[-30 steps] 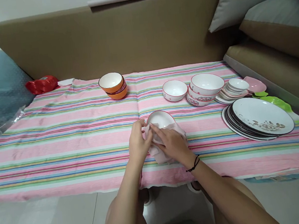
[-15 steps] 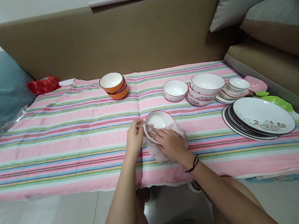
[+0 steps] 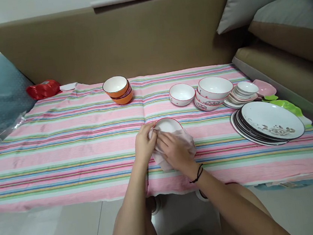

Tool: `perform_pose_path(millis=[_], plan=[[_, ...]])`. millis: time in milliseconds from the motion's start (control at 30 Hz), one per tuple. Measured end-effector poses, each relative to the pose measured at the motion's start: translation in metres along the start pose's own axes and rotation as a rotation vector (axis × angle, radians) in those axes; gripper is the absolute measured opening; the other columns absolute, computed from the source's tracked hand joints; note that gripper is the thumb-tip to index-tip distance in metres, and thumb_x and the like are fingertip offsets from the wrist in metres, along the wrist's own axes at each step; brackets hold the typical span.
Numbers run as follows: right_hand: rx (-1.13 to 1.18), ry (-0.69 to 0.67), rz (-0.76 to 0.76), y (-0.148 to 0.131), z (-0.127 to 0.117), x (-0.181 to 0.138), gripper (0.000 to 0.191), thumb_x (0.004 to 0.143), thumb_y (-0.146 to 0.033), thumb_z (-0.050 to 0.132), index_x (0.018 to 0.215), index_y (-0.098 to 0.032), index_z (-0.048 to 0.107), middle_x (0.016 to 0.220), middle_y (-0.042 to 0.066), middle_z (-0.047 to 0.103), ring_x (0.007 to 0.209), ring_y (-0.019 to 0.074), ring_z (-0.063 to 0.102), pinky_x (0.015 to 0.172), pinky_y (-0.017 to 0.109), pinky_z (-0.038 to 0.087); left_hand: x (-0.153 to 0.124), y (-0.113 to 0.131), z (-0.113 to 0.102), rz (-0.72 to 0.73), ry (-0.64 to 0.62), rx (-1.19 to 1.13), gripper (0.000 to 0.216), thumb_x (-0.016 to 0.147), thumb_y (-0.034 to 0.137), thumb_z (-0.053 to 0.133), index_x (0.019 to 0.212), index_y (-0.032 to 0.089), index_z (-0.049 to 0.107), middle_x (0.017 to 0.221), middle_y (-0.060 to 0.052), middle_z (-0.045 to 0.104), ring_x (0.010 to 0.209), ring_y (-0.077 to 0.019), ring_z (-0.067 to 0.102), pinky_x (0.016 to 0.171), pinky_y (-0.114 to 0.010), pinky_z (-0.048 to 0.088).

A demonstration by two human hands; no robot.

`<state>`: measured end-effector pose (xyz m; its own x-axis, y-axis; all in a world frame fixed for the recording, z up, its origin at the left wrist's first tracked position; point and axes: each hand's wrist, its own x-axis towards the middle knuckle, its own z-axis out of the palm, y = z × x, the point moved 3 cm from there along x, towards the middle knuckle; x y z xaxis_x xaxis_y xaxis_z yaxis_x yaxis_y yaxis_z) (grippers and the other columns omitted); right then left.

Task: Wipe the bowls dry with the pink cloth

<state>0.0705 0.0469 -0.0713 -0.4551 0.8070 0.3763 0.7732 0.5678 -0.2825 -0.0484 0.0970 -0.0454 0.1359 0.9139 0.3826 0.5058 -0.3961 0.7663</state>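
Observation:
A white bowl (image 3: 169, 124) with a red rim sits near the front middle of the striped cloth, partly covered by a pale pink wiping cloth (image 3: 186, 139). My left hand (image 3: 145, 141) is closed at the bowl's left rim, thumb and fingers pinching bowl edge and cloth. My right hand (image 3: 175, 149), with a black band at the wrist, presses the wiping cloth against the bowl's near left side, its fingers bent and close to my left thumb. The near part of the bowl is hidden under cloth and hand.
Behind stand a small white bowl (image 3: 182, 94), stacked larger bowls (image 3: 215, 87) and stacked orange bowls (image 3: 115, 86). To the right are stacked plates (image 3: 272, 121), small dishes (image 3: 247, 88), a pink dish (image 3: 264, 87) and a green leaf-shaped dish (image 3: 287, 107). A red package (image 3: 43, 89) lies far left.
My left hand has shifted slightly right and further over the rim, closing in on my right fingers. My right hand has drawn a little left on the cloth.

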Motion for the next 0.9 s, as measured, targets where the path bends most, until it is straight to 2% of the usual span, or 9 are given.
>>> perform_pose_path(millis=[133,233,333,400,467,567,633,700,900], plan=[[-0.044,-0.138,0.1,-0.013,0.012,-0.002,0.035,0.092,-0.01,0.042,0.123,-0.007,0.058,0.108,0.014,0.067,0.094,0.0242,0.061,0.085,0.04,0.051,-0.001,-0.006,0.003,-0.114,0.083,0.017,0.024,0.081,0.014,0.049,0.101,0.021,0.061,0.103,-0.005,0.065,0.097,-0.0194,0.059,0.085,-0.034,0.048],[-0.11,-0.166,0.133,-0.014,0.015,-0.009,0.035,0.09,-0.01,0.047,0.123,-0.006,0.059,0.122,0.015,0.063,0.107,0.027,0.058,0.1,0.045,0.043,-0.003,-0.014,0.003,-0.21,0.081,-0.017,0.025,0.077,0.011,0.046,0.097,0.021,0.056,0.103,-0.005,0.062,0.088,-0.0178,0.059,0.079,-0.032,0.048],[-0.168,-0.136,0.175,-0.005,0.008,-0.016,0.042,0.088,-0.02,0.056,0.129,-0.008,0.057,0.135,0.015,0.054,0.126,0.0335,0.046,0.111,0.051,0.03,-0.005,-0.017,0.005,-0.297,-0.009,-0.084,0.035,0.074,0.009,0.045,0.105,0.022,0.052,0.111,-0.005,0.061,0.085,-0.0177,0.06,0.081,-0.034,0.048],[-0.188,-0.105,0.215,0.003,0.001,-0.019,0.053,0.084,-0.028,0.063,0.133,-0.01,0.053,0.143,0.017,0.046,0.135,0.0361,0.036,0.112,0.051,0.028,-0.007,-0.014,0.008,-0.367,-0.112,-0.118,0.043,0.077,0.012,0.046,0.119,0.022,0.046,0.12,-0.008,0.06,0.093,-0.0203,0.062,0.087,-0.038,0.047],[-0.195,-0.112,0.228,0.009,-0.004,-0.02,0.054,0.083,-0.031,0.066,0.131,-0.01,0.054,0.142,0.019,0.046,0.134,0.036,0.037,0.111,0.05,0.029,-0.009,-0.009,0.011,-0.42,-0.194,-0.109,0.046,0.085,0.025,0.045,0.131,0.021,0.039,0.128,-0.011,0.057,0.107,-0.0247,0.059,0.095,-0.041,0.042],[-0.167,-0.225,0.19,0.011,-0.003,-0.017,0.029,0.089,-0.02,0.053,0.113,-0.011,0.065,0.112,0.016,0.067,0.106,0.0286,0.061,0.094,0.043,0.044,-0.009,0.001,0.015,-0.431,-0.22,-0.096,0.05,0.093,0.049,0.035,0.132,0.018,0.042,0.131,-0.014,0.055,0.121,-0.0277,0.052,0.102,-0.041,0.037],[-0.113,-0.269,0.161,0.008,-0.001,-0.014,0.029,0.089,-0.01,0.043,0.107,-0.012,0.066,0.094,0.012,0.07,0.086,0.0232,0.065,0.078,0.036,0.049,-0.008,0.004,0.017,-0.427,-0.209,-0.109,0.053,0.094,0.055,0.027,0.125,0.017,0.047,0.125,-0.014,0.058,0.117,-0.027,0.054,0.1,-0.04,0.038],[-0.029,-0.231,0.141,0.004,0.0,-0.013,0.036,0.087,-0.006,0.04,0.115,-0.011,0.061,0.095,0.011,0.07,0.084,0.0216,0.064,0.073,0.033,0.05,-0.006,0.005,0.018,-0.435,-0.189,-0.121,0.053,0.095,0.056,0.023,0.118,0.016,0.05,0.118,-0.013,0.061,0.112,-0.0262,0.055,0.098,-0.04,0.039],[0.153,-0.111,0.095,0.003,-0.002,-0.018,0.037,0.09,-0.019,0.05,0.127,-0.012,0.054,0.124,0.013,0.062,0.113,0.0232,0.057,0.098,0.037,0.046,-0.004,0.004,0.016,-0.443,-0.209,-0.116,0.052,0.095,0.056,0.024,0.117,0.017,0.05,0.115,-0.013,0.061,0.11,-0.0271,0.055,0.096,-0.041,0.039]])
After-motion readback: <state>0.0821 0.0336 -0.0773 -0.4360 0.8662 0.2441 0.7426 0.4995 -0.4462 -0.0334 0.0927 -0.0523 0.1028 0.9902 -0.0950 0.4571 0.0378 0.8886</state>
